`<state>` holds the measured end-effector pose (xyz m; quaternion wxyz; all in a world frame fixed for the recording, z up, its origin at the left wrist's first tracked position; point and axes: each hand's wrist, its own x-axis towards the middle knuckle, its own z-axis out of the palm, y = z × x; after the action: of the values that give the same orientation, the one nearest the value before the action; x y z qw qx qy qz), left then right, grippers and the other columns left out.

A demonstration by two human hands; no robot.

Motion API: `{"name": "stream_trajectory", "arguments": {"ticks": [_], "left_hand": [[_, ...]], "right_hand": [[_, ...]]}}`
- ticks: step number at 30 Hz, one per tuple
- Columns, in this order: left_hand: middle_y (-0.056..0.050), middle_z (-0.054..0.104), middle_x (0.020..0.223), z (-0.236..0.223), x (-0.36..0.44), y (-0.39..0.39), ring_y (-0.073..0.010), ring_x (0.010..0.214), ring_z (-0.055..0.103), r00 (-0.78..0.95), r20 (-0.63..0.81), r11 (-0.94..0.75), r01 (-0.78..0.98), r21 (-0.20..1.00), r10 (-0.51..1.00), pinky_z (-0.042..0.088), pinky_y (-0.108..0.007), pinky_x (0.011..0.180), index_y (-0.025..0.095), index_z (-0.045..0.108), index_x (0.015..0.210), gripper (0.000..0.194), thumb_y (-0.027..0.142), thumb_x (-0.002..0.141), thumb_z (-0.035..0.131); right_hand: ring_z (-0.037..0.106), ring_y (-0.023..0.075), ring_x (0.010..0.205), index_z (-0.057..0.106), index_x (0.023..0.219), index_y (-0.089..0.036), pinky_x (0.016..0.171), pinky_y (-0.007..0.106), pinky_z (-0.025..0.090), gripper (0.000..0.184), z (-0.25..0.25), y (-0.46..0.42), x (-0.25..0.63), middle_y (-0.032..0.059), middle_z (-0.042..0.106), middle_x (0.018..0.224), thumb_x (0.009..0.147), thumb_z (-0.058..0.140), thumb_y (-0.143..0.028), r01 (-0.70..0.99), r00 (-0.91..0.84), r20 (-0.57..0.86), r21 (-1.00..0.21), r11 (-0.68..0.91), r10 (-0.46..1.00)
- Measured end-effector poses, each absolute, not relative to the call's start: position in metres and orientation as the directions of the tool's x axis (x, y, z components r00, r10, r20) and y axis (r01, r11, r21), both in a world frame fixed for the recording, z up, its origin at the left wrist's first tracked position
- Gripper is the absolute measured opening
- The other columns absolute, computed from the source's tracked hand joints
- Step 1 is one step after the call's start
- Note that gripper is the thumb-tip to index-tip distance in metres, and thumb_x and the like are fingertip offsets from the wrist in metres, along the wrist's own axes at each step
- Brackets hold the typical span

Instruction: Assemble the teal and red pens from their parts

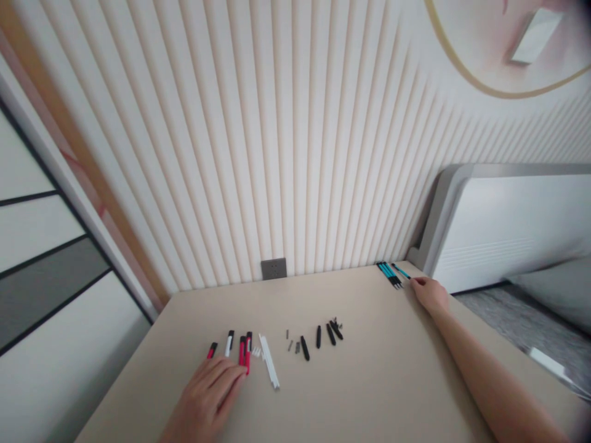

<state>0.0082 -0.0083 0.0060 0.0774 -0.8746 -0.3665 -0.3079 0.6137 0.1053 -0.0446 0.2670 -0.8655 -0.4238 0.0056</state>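
Observation:
My right hand [430, 294] is at the far right corner of the table, its fingers closed on the lower end of a blue-and-black pen [401, 271]. Just left of that pen lies a row of several similar blue pens [388, 274]. My left hand [207, 387] is low at the left, fingers bent together, with thumb and index finger at the bottom end of a red pen barrel [248, 352] with a black top. Close by lie another red barrel [241, 349], a white barrel [229, 343] and a red-and-black piece [212, 350], partly hidden by my fingers.
White thin tubes [269, 362] and small white tips [257, 352] lie right of my left hand. Small springs [297, 348] and several black grips [318, 336] are mid-table. A wall socket [274, 268] is behind the table; a bed headboard [498, 227] stands at the right.

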Motion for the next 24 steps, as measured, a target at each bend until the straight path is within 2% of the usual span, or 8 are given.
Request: {"name": "stream_trajectory", "arguments": {"ticks": [6, 9, 15, 24], "left_hand": [[-0.001, 0.07, 0.085, 0.005, 0.007, -0.004, -0.0185, 0.082, 0.065, 0.52, 0.61, -0.715, 0.69, 0.112, 0.598, 0.052, -0.034, 0.083, 0.027, 0.067, 0.096, 0.021, 0.025, 0.094, 0.046], [-0.001, 0.071, 0.086, 0.002, 0.004, -0.003, -0.0192, 0.083, 0.066, 0.524, 0.6, -0.715, 0.689, 0.118, 0.604, 0.053, -0.035, 0.083, 0.028, 0.067, 0.097, 0.02, 0.026, 0.093, 0.048], [-0.002, 0.071, 0.088, -0.003, -0.001, -0.004, -0.02, 0.085, 0.066, 0.536, 0.591, -0.724, 0.679, 0.123, 0.603, 0.055, -0.034, 0.081, 0.028, 0.068, 0.099, 0.021, 0.027, 0.092, 0.048], [-0.001, 0.07, 0.089, 0.005, 0.007, -0.006, -0.0188, 0.086, 0.065, 0.547, 0.552, -0.726, 0.668, 0.165, 0.629, 0.053, -0.034, 0.085, 0.026, 0.067, 0.096, 0.02, 0.027, 0.094, 0.047]], "right_hand": [[0.066, 0.0337, 0.09, 0.076, 0.099, -0.021, 0.07, 0.04, 0.048, 0.047, -0.056, 0.118, 0.616, 0.0141, 0.073, 0.095, 0.082, 0.048, -0.054, 0.782, 0.589, 0.222, -0.4, -0.478, 0.777], [0.065, 0.0343, 0.097, 0.074, 0.105, -0.022, 0.077, 0.044, 0.047, 0.046, -0.06, 0.115, 0.617, 0.0137, 0.072, 0.101, 0.085, 0.045, -0.052, 0.787, 0.579, 0.218, -0.402, -0.468, 0.786], [0.065, 0.0305, 0.095, 0.073, 0.107, -0.021, 0.078, 0.039, 0.048, 0.041, -0.061, 0.103, 0.615, 0.0116, 0.073, 0.099, 0.085, 0.047, -0.044, 0.798, 0.544, 0.244, -0.445, -0.406, 0.803], [0.064, 0.0319, 0.095, 0.074, 0.105, -0.022, 0.079, 0.041, 0.046, 0.037, -0.058, 0.1, 0.61, 0.0106, 0.073, 0.096, 0.082, 0.052, -0.042, 0.78, 0.552, 0.22, -0.477, -0.405, 0.805]]}}
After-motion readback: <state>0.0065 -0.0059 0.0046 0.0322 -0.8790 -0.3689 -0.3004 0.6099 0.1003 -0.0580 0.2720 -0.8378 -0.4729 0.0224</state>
